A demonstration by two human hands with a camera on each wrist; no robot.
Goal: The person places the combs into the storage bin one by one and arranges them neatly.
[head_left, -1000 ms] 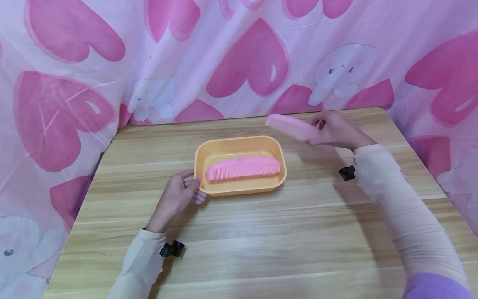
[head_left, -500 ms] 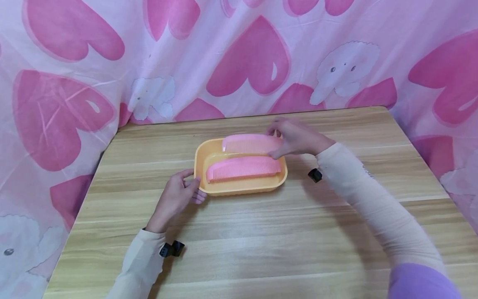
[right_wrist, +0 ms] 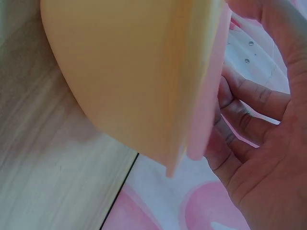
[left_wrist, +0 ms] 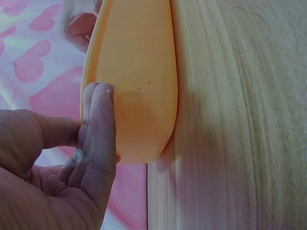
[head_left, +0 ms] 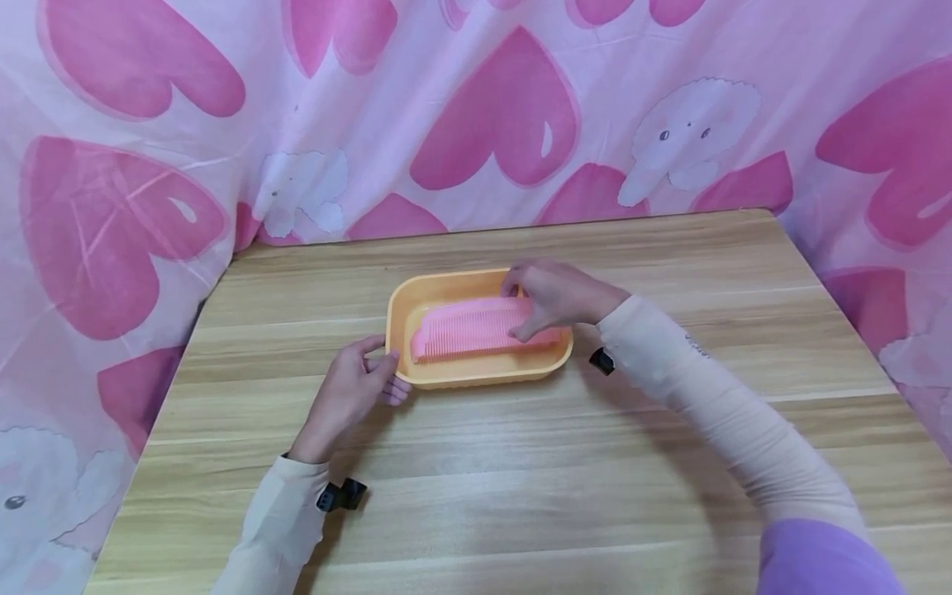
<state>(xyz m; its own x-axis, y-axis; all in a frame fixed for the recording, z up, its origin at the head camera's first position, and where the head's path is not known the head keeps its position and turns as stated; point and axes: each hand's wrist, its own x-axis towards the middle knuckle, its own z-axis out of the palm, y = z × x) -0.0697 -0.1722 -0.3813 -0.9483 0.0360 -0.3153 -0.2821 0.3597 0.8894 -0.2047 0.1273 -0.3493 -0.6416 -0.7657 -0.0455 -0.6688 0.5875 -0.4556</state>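
Note:
An orange plastic storage box (head_left: pixel 446 378) stands on the table. My left hand (head_left: pixel 353 392) pinches its left rim, thumb on the edge and fingers along the outer wall, as the left wrist view shows. A pink comb (head_left: pixel 420 347) lies in the box, teeth toward me, mostly covered. Over it, my right hand (head_left: pixel 561 293) grips the right end of a second, paler pink comb (head_left: pixel 472 310), which overlaps the first in the head view. In the right wrist view, this paler comb (right_wrist: pixel 201 129) shows just above the rim of the box, with my fingers curled beside it.
The wooden table (head_left: pixel 521 479) extends around the box, its far edge against a pink curtain (head_left: pixel 357 107) with hearts. Small black cameras (head_left: pixel 344 495) sit at both wrists. A purple sleeve (head_left: pixel 825 558) shows at the lower right.
My right hand has brought the paler comb from the right of the box leftward and down, over the comb lying in it. My left hand has stayed on the rim.

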